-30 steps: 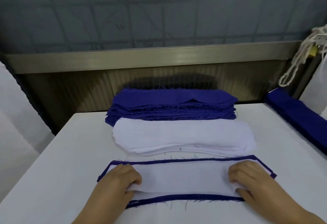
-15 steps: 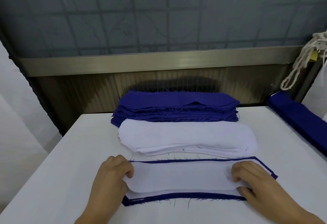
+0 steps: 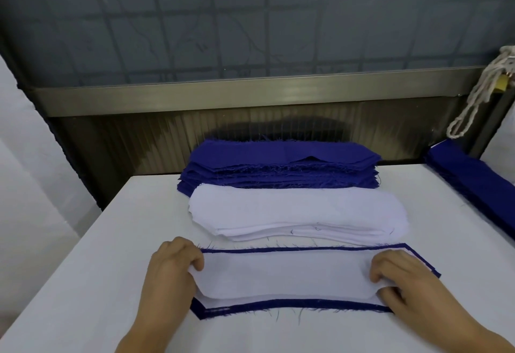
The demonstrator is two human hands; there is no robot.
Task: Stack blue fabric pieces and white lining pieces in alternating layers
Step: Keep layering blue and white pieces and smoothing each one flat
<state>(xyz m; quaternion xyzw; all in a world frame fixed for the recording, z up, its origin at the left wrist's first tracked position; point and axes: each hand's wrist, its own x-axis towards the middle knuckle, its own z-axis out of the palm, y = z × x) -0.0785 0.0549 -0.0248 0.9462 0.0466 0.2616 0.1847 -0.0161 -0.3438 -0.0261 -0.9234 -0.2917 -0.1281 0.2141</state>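
A white lining piece [image 3: 284, 277] lies on a blue fabric piece [image 3: 292, 304] at the near edge of the table, with blue showing as a border around it. My left hand [image 3: 170, 274] grips the lining's left end, fingers curled over it and the end slightly raised. My right hand [image 3: 404, 283] pinches its right end, fingers on top and thumb at the front edge. Behind lies a pile of white lining pieces [image 3: 298, 213], and behind that a taller pile of blue fabric pieces [image 3: 278, 165].
The white table [image 3: 111, 269] ends at a dark ribbed wall panel [image 3: 139, 140] behind the piles. Another stack of blue fabric [image 3: 479, 182] lies along the right edge. A knotted white rope [image 3: 479, 93] hangs at the upper right.
My left hand has raised the lining's left end and drawn it slightly right, so more blue shows at the front left corner. My right hand has stayed on the right end.
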